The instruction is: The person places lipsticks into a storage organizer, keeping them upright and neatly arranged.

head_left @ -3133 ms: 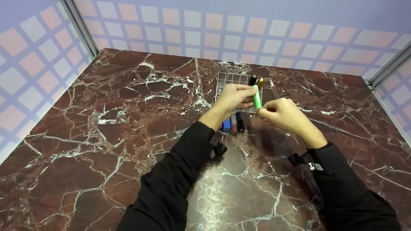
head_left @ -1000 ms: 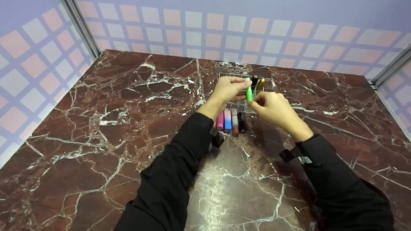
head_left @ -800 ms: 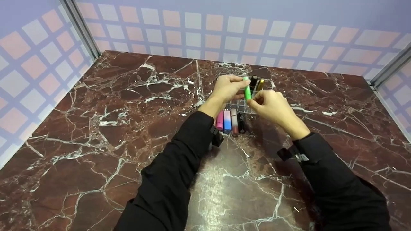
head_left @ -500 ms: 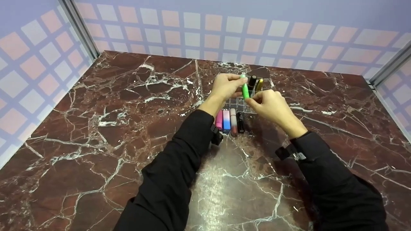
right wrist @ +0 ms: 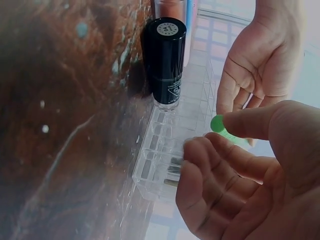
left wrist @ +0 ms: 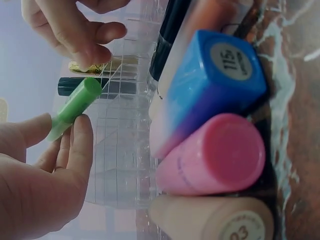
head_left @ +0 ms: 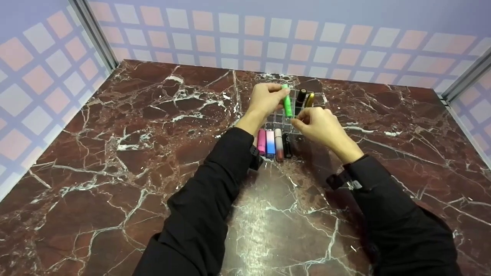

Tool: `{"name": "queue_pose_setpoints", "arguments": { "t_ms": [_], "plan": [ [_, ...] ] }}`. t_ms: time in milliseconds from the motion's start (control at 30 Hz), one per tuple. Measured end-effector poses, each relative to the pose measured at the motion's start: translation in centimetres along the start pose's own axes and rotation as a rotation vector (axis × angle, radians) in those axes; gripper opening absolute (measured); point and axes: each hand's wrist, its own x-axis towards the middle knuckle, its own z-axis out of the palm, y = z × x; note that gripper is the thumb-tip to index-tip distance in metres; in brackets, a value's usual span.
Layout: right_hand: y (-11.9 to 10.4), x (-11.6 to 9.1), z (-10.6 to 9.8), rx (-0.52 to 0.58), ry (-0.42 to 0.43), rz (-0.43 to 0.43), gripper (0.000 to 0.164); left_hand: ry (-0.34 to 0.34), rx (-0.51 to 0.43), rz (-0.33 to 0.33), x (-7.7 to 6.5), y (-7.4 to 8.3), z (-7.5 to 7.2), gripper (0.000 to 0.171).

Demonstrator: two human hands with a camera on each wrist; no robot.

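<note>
My left hand [head_left: 262, 100] pinches a green lipstick tube [head_left: 287, 102] by its upper end, between thumb and fingers, holding it tilted above a clear compartmented organizer [right wrist: 150, 167]. Just off the tube's lower end is my right hand [head_left: 318, 123], its fingers loosely bent and holding nothing. In the left wrist view a small gap shows between the right fingertips [left wrist: 97, 52] and the green tube. A black tube [head_left: 300, 97] and a gold tube [head_left: 309, 100] stand upright in the organizer's right back part.
In front of the organizer several cosmetic tubes lie in a row: pink [head_left: 261, 142], pink-and-blue [head_left: 270, 145], grey-and-red [head_left: 279, 143] and black [head_left: 287, 145]. A beige tube [left wrist: 205, 212] lies beside the pink one. Tiled panels [head_left: 257, 38] wall in the marble table [head_left: 153, 184].
Both hands have moved left and away from me with the green tube, uncovering the row of tubes. The right fingers, earlier pinching the tube's lower end, have come off it.
</note>
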Motion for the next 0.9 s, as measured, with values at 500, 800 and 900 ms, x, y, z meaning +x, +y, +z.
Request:
{"name": "queue_pose_setpoints", "arguments": {
  "t_ms": [500,800,900],
  "plan": [
    [0.2,-0.2,-0.3,0.001,-0.004,0.010,0.013,0.183,0.164,0.161,0.6,0.5,0.9,0.021],
    [0.7,-0.2,-0.3,-0.071,0.015,0.021,0.019,0.203,0.240,0.272,0.7,0.6,1.3,0.023],
    [0.8,-0.3,-0.2,-0.100,0.032,0.010,0.021,0.204,0.253,0.267,0.7,0.8,1.5,0.024]
  ]
}}
